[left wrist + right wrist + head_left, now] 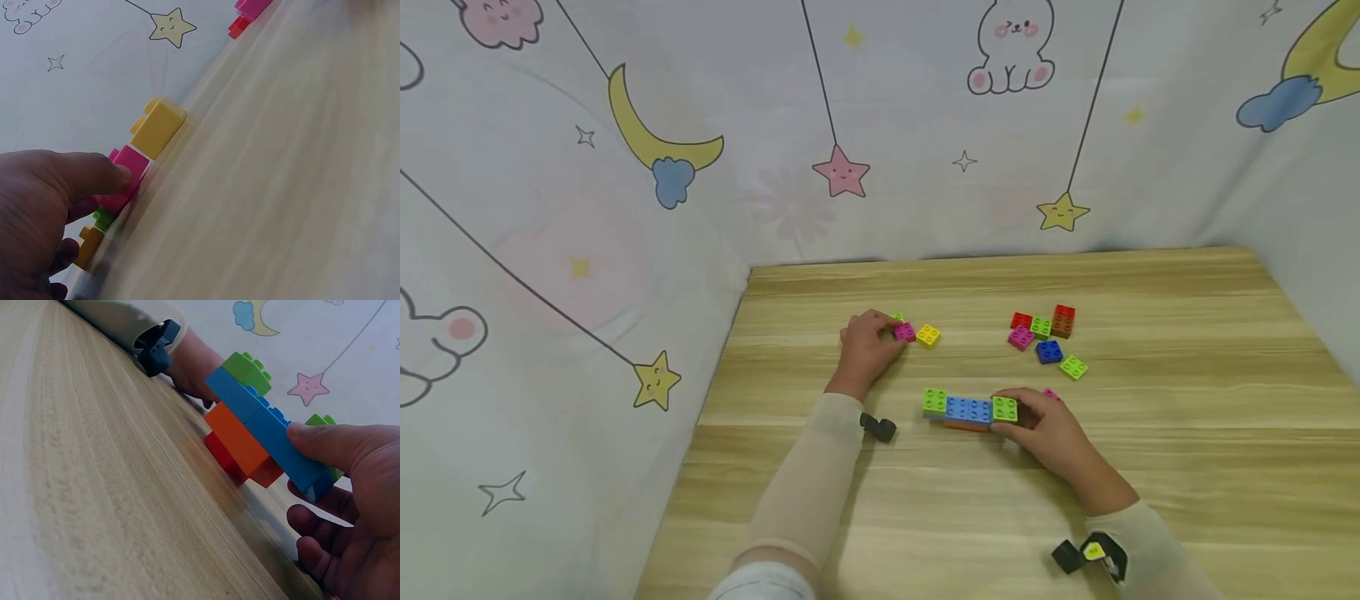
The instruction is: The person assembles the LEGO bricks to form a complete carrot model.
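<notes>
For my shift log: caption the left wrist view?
Left hand pinches a magenta brick beside a yellow brick on the wooden table.

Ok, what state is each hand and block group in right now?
left hand: pinching the pink block
right hand: gripping one end of the block assembly
block assembly: resting on the table
yellow block: loose beside the pink block
loose block pile: untouched

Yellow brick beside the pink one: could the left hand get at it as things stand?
Probably yes. The left hand already grips the pink brick, and the yellow brick sits right beside it with nothing between.
</notes>
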Motion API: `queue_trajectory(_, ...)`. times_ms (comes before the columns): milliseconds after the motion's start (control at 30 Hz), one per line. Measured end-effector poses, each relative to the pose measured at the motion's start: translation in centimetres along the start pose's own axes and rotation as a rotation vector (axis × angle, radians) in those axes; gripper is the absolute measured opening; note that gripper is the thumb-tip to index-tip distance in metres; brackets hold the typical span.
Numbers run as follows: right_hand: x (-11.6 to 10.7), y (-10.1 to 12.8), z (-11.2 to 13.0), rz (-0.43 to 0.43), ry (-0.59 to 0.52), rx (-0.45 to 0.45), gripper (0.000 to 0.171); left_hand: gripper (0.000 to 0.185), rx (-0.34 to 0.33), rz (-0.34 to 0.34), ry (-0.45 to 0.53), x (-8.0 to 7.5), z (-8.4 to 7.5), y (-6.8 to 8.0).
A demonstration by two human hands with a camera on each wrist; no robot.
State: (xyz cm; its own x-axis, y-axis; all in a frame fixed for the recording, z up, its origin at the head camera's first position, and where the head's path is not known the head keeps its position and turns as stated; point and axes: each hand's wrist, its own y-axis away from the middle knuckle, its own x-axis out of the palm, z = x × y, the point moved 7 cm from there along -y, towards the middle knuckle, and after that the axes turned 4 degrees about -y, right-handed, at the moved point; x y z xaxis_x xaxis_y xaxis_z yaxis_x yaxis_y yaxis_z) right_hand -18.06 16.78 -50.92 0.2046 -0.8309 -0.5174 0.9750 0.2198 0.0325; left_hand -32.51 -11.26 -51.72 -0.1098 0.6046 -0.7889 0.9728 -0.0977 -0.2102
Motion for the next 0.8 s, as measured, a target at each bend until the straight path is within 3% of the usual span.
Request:
queue_trajectory(400, 0.1, 0.1, -0.2, -0.001, -0.006, 0.009, 0.046, 0.033, 0.009, -0.031, 0.140, -0.7, -0.6, 0.8)
queue_trajectory(567, 0.2, 0.1, -0.3, 0.002, -0.013, 0.001, 0.045, 0.031, 0.097, -0.073, 0.251, -1.3, -1.9, 1.9)
queue_trajectory(800, -0.1, 0.0, 0.1, -0.002, -0.018, -0.017, 0.044, 0.032, 0.267, -0.075, 0.417, -1.4, -5.3, 5.1)
